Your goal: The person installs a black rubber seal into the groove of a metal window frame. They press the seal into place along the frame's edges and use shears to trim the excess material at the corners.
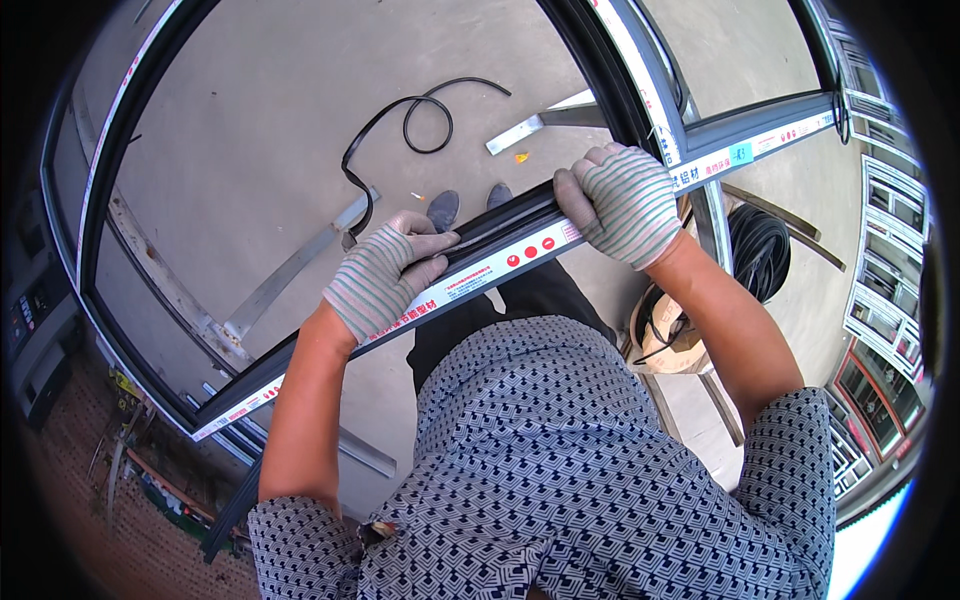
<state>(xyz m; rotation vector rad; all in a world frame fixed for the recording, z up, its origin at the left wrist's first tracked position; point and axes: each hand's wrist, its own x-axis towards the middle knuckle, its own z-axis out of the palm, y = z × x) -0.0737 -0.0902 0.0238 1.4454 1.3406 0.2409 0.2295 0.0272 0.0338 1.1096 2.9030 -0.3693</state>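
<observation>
In front of me lies a large aluminium window frame (480, 268), dark on its inner side, with printed white protective film along its near bar. A black rubber seal strip (505, 222) runs along the inner edge of that bar. My left hand (385, 275), in a green-striped knit glove, pinches the strip against the bar between thumb and fingers. The strip's loose tail (352, 165) drops past this hand and curls over the floor. My right hand (625, 205), gloved alike, is closed over the bar near the corner, its thumb against the strip; its fingertips are partly hidden.
Metal supports (295, 272) stand beneath the frame. At right, a coil of black strip (758, 250) hangs by a wooden spool (672, 340). Stacked white-filmed frames (890, 240) line the right side. Tools and scraps (165, 490) lie lower left. My shoes (443, 210) show below the bar.
</observation>
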